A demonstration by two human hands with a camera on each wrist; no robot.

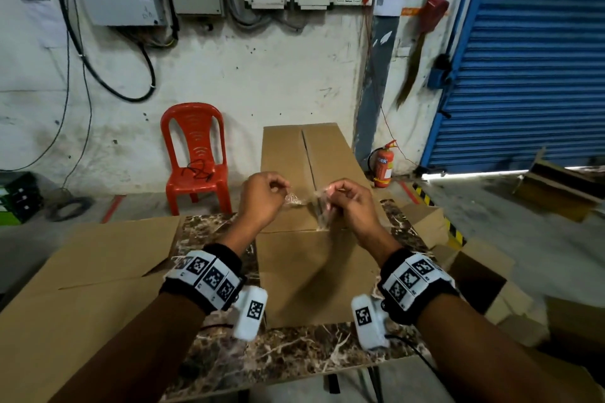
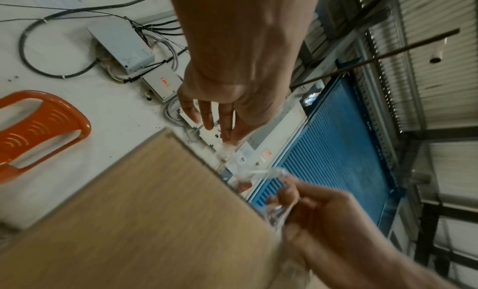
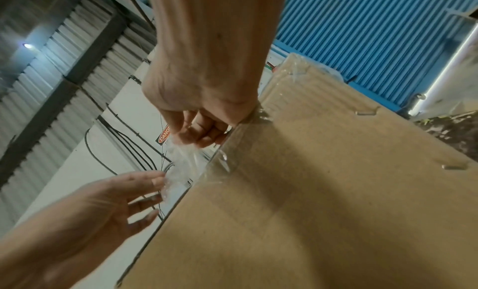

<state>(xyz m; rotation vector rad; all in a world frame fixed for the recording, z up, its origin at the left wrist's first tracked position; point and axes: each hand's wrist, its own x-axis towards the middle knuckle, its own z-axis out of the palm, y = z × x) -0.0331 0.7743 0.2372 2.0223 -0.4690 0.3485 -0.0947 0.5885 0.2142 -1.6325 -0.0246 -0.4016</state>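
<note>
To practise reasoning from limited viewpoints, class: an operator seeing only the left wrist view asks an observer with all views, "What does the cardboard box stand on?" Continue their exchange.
Observer: In the head view the cardboard box stands on a marble-patterned table.
Operator: I see the left grip and right grip pinching clear tape. Is any on the box?
Observer: Yes, the right wrist view shows a tape remnant stuck along its edge.
Operator: Are the top flaps shut?
Observer: In the head view the top flaps lie shut, with a dark gap between them.

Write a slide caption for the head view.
Left hand and right hand pinch crumpled clear tape above a cardboard box on a marble table.
</note>
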